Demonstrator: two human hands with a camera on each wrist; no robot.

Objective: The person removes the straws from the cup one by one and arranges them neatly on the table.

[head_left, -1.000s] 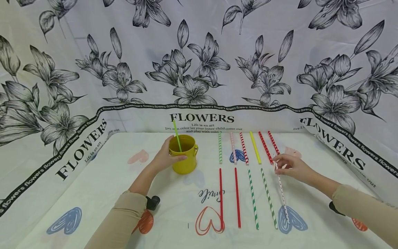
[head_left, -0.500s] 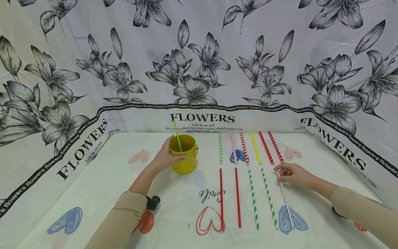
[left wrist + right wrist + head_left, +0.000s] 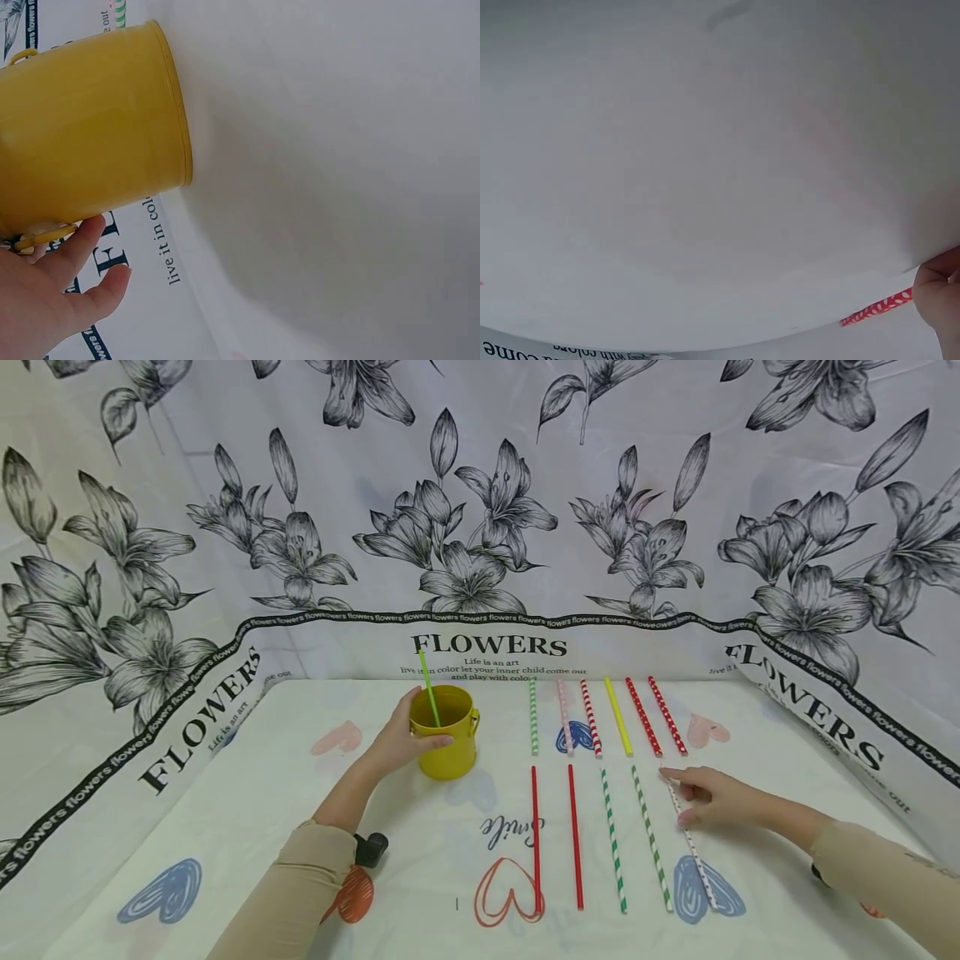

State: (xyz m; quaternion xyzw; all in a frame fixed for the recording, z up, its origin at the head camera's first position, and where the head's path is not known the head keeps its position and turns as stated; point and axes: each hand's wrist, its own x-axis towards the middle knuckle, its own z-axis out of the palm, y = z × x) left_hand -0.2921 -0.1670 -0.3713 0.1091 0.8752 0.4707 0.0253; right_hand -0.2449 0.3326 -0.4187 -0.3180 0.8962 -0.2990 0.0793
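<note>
My left hand (image 3: pixel 399 742) holds a yellow metal bucket (image 3: pixel 447 753) at its left side, thumb across the front near the rim. In the left wrist view the fingertips reach the small handle ear of the bucket (image 3: pixel 90 120). A bright green straw (image 3: pixel 429 689) leans inside the bucket. My right hand (image 3: pixel 723 799) rests on a white straw with small dark spots (image 3: pixel 699 863), index finger stretched toward its far end and thumb lower down. The hand covers part of this straw. In the right wrist view, a red white-dotted straw (image 3: pixel 877 307) shows beside the hand.
A back row holds a pale green striped straw (image 3: pixel 533 718), a pink one (image 3: pixel 565 718), a red striped one (image 3: pixel 591 718), a yellow one (image 3: pixel 618 717) and two red dotted ones (image 3: pixel 667 716). Nearer lie two red straws (image 3: pixel 575 839) and two green striped ones (image 3: pixel 651 839).
My right hand has moved toward me with the white spotted straw, lowering it into line with the front row, and its pinch has loosened. The left hand stays at the bucket.
</note>
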